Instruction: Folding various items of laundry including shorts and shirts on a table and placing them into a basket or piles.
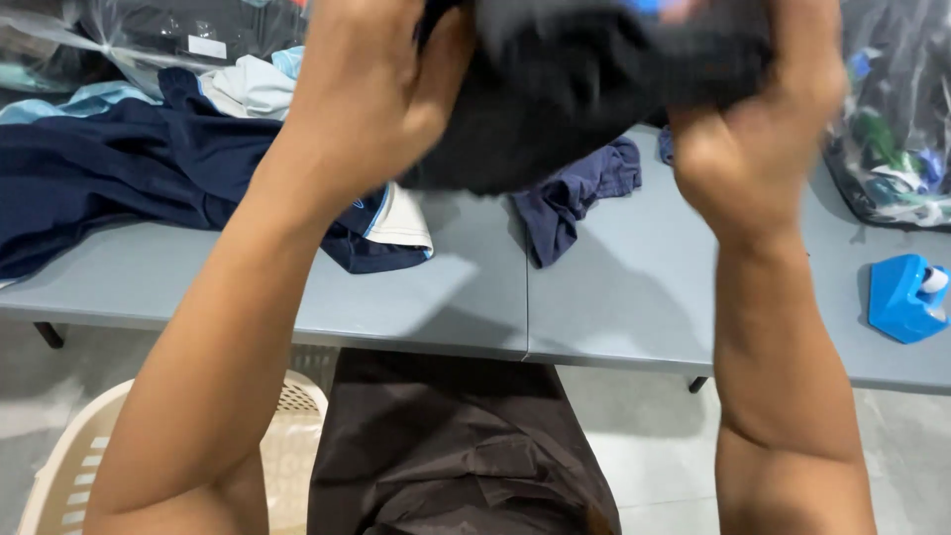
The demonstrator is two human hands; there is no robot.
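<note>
Black fabric, one bunched garment (584, 89), is held up close to the camera at the top of the view, between the two raised hands. The left hand (371, 99) is closed on the garment's left end, fingers curled into the cloth. The right hand (763, 129) is closed on the right end in the same way, knuckles toward the camera. Both forearms rise from the bottom edge of the view.

Orientation: the garment's long axis runs left to right, from hand to hand. It is crumpled, so no collar, hem or sleeve can be told apart, and which way it faces cannot be told. Its lower edge sags between the hands, above the grey table (466, 297).

Items on the table, counted:
- One large navy garment (109, 178), spread over the left part, with a white and light-blue trimmed edge near the left wrist.
- One small crumpled dark-blue garment (575, 193), near the middle, directly below the held garment.
- One blue tape dispenser (906, 295), at the right edge.
- Two clear plastic bags of clothing: one at the far left (149, 30), one at the far right (897, 129).

One cream plastic laundry basket (287, 436) stands on the floor at the lower left, beside the person's dark-brown clothing (456, 446).
</note>
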